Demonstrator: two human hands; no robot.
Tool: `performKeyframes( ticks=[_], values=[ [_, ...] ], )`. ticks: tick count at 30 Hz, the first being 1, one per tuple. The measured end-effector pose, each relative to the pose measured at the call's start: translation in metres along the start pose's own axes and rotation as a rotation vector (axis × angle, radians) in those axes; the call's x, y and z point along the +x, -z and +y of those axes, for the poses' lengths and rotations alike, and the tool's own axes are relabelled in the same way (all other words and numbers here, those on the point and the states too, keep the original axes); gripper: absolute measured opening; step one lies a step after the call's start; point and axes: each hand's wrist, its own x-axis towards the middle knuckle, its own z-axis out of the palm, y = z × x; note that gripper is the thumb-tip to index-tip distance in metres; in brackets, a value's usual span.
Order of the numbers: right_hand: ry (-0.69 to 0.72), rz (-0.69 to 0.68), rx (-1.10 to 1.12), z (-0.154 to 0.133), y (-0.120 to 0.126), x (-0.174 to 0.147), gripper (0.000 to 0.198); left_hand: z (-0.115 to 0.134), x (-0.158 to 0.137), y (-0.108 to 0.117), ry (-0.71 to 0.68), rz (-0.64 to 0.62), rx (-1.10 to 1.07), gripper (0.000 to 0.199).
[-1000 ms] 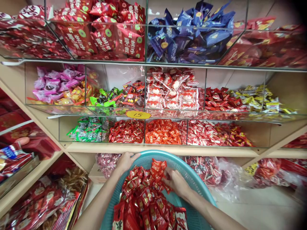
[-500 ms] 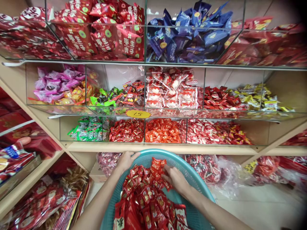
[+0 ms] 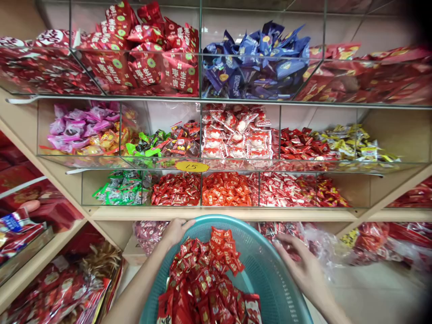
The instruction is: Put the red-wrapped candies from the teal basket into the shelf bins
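A teal plastic basket (image 3: 266,261) sits low in front of me, holding a heap of red wrapped candies (image 3: 209,274). A brighter orange-red cluster of candies (image 3: 225,247) lies at the far side of the heap. My left hand (image 3: 176,231) is closed over the basket's far left rim. Beside the right rim is my right hand (image 3: 302,261), with thumb and fingers apart and nothing seen in it. Its fingertips are close to the rim; whether they touch it I cannot tell.
Wooden shelves (image 3: 222,214) with clear bins of wrapped sweets rise ahead, one bearing a yellow "15" tag (image 3: 192,166). Plastic bags (image 3: 319,243) of goods lie below on the right. Red packages (image 3: 64,288) fill the lower left, near a carton (image 3: 133,254).
My right hand has left the candies and moved right to the basket's rim, its fingers opening. My left hand stays on the rim. The view has tilted up slightly.
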Motion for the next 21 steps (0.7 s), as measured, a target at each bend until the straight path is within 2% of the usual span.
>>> performKeyframes(
  ticks=[2,3,5,9,14,21],
  values=[
    [-0.197,0.083,0.208,0.012,0.008,-0.025,0.049,0.002,0.001,0.0,0.017,-0.017,0.007,0.063],
    [-0.304,0.072,0.307,0.016,0.007,-0.036,0.053,0.003,0.001,0.001,0.02,-0.026,0.011,0.063],
    [-0.415,0.078,0.473,0.019,-0.001,-0.054,0.059,0.005,0.001,0.003,0.018,-0.038,0.02,0.063],
    [-0.392,0.094,0.613,0.021,-0.016,-0.061,0.067,0.009,-0.002,0.008,0.039,-0.066,0.03,0.064],
    [-0.422,0.024,0.63,0.032,-0.014,-0.056,0.065,0.008,-0.006,0.016,0.08,-0.114,0.068,0.062],
    [-0.494,-0.02,0.641,0.032,-0.014,-0.054,0.068,0.025,-0.017,0.034,0.144,-0.11,0.333,0.061]
  ],
)
